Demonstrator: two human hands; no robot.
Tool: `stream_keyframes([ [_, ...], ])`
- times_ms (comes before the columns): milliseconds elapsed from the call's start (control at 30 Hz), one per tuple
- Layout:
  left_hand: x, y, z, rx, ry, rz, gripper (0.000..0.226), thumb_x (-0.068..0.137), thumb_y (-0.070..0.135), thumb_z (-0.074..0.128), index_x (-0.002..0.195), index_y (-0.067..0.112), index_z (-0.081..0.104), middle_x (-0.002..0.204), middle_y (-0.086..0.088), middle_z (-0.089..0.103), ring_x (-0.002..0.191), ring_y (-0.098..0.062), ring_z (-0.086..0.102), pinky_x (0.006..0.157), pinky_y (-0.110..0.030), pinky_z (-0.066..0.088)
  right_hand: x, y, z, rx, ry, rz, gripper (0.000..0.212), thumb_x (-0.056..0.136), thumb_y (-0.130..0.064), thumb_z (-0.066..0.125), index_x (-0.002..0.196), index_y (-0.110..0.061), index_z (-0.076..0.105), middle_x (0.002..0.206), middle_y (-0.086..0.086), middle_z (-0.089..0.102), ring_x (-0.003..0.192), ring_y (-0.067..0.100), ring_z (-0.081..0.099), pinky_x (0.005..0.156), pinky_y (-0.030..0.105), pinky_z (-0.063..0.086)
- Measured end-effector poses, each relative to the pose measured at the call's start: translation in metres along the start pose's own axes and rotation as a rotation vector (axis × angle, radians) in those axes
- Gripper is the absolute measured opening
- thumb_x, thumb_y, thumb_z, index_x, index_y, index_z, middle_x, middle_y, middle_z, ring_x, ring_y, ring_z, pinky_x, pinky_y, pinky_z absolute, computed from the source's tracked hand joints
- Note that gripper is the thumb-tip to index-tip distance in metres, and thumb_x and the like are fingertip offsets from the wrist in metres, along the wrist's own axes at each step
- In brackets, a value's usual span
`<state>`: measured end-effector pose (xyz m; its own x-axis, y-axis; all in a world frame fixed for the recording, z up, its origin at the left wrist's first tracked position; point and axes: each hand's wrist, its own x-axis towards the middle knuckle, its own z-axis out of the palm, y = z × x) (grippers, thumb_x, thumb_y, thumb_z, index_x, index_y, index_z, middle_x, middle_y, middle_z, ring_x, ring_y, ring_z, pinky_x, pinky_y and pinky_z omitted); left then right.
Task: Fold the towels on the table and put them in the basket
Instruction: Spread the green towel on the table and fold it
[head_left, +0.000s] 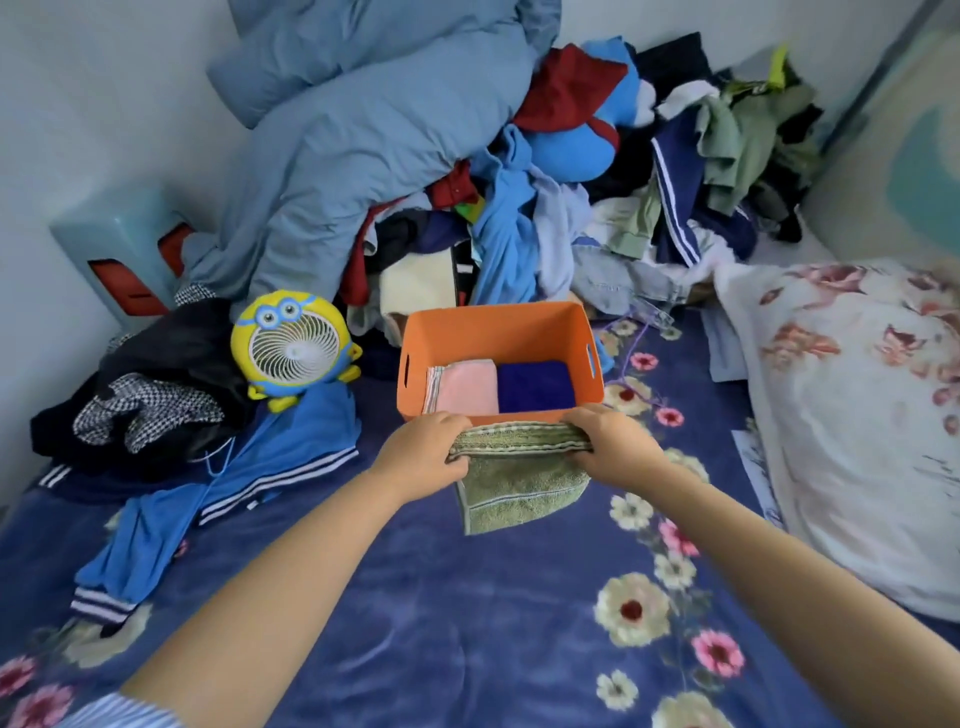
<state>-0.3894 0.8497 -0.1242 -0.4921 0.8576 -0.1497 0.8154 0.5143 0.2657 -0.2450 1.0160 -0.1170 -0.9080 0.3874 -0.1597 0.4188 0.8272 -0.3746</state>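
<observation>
bed lying under all | basket sitting on bed, holding pink towel left and blue towel right | green towel hanging just before basket's near wall | left hand and right hand pinching green towel's top corners

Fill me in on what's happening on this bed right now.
A person is folding a green towel, the left hand and right hand each holding one end of its top edge, just in front of the orange basket. A pink towel and a dark blue towel already lie folded inside.
</observation>
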Motion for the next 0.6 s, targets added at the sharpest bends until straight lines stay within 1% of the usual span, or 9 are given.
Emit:
stream_keyframes([
  [67, 0.026, -0.006, -0.006, -0.046, 0.01, -0.038, 0.041, 0.089, 0.022, 0.051, 0.128, 0.009, 0.048, 0.127, -0.006, 0.054, 0.108, -0.021, 0.054, 0.087, -0.032, 0.044, 0.028, 0.008, -0.011, 0.055, 0.024, -0.007, 0.036, 0.082, -0.009, 0.059, 0.117, -0.009, 0.056, 0.113, 0.008, 0.059, 0.105, 0.025, 0.055, 0.082, 0.034, 0.044],
  [133, 0.058, -0.016, -0.013, -0.089, 0.058, -0.058, 0.041, 0.09, 0.021, 0.05, 0.129, 0.01, 0.048, 0.128, -0.006, 0.053, 0.107, -0.021, 0.054, 0.085, -0.031, 0.043, 0.06, 0.016, -0.022, 0.09, 0.072, -0.02, 0.034, 0.081, -0.008, 0.06, 0.115, -0.007, 0.057, 0.11, 0.009, 0.06, 0.104, 0.026, 0.056, 0.081, 0.033, 0.044],
  [200, 0.087, -0.023, -0.022, -0.133, 0.129, -0.07, 0.043, 0.09, 0.019, 0.05, 0.133, 0.013, 0.045, 0.134, -0.003, 0.05, 0.114, -0.019, 0.052, 0.085, -0.027, 0.039, 0.089, 0.02, -0.034, 0.101, 0.128, -0.04, 0.033, 0.081, -0.005, 0.06, 0.114, -0.005, 0.058, 0.111, 0.011, 0.06, 0.104, 0.028, 0.055, 0.082, 0.033, 0.043],
  [267, 0.123, -0.034, -0.031, -0.162, 0.194, -0.075, 0.046, 0.092, 0.02, 0.05, 0.136, 0.013, 0.041, 0.139, -0.003, 0.046, 0.123, -0.019, 0.047, 0.092, -0.025, 0.037, 0.125, 0.026, -0.044, 0.094, 0.195, -0.051, 0.035, 0.081, -0.001, 0.058, 0.115, -0.004, 0.057, 0.113, 0.013, 0.059, 0.106, 0.029, 0.054, 0.08, 0.031, 0.041],
  [300, 0.138, -0.038, -0.036, -0.169, 0.212, -0.08, 0.047, 0.092, 0.02, 0.05, 0.137, 0.012, 0.04, 0.14, -0.003, 0.045, 0.125, -0.019, 0.046, 0.094, -0.025, 0.036, 0.139, 0.028, -0.048, 0.086, 0.223, -0.052, 0.036, 0.081, 0.0, 0.058, 0.116, -0.003, 0.057, 0.115, 0.014, 0.058, 0.107, 0.029, 0.053, 0.079, 0.029, 0.04],
  [400, 0.184, -0.053, -0.039, -0.204, 0.207, -0.072, 0.045, 0.091, 0.018, 0.052, 0.134, 0.011, 0.042, 0.136, -0.004, 0.047, 0.123, -0.019, 0.046, 0.092, -0.024, 0.036, 0.184, 0.04, -0.048, 0.09, 0.299, -0.033, 0.039, 0.079, 0.004, 0.056, 0.118, -0.002, 0.057, 0.115, 0.017, 0.058, 0.109, 0.031, 0.053, 0.076, 0.025, 0.033],
  [500, 0.236, -0.076, -0.018, -0.308, 0.148, -0.074, 0.038, 0.087, 0.013, 0.056, 0.125, 0.008, 0.051, 0.123, -0.007, 0.056, 0.113, -0.021, 0.053, 0.087, -0.025, 0.039, 0.231, 0.06, -0.03, 0.104, 0.261, 0.018, 0.04, 0.08, 0.005, 0.054, 0.119, -0.003, 0.056, 0.114, 0.015, 0.058, 0.107, 0.031, 0.052, 0.077, 0.029, 0.037],
  [533, 0.249, -0.083, -0.009, -0.362, 0.127, -0.097, 0.038, 0.086, 0.012, 0.058, 0.123, 0.007, 0.052, 0.119, -0.008, 0.059, 0.105, -0.019, 0.055, 0.084, -0.025, 0.04, 0.243, 0.066, -0.024, 0.114, 0.245, 0.027, 0.04, 0.079, 0.005, 0.054, 0.119, -0.003, 0.056, 0.115, 0.015, 0.057, 0.107, 0.031, 0.052, 0.077, 0.028, 0.036],
  [600, 0.272, -0.095, 0.013, -0.478, 0.069, -0.166, 0.039, 0.086, 0.012, 0.06, 0.124, 0.006, 0.052, 0.116, -0.009, 0.06, 0.093, -0.015, 0.053, 0.078, -0.023, 0.039, 0.266, 0.081, -0.009, 0.139, 0.173, 0.056, 0.038, 0.077, 0.006, 0.053, 0.115, 0.0, 0.057, 0.112, 0.016, 0.057, 0.105, 0.029, 0.051, 0.072, 0.02, 0.028],
])
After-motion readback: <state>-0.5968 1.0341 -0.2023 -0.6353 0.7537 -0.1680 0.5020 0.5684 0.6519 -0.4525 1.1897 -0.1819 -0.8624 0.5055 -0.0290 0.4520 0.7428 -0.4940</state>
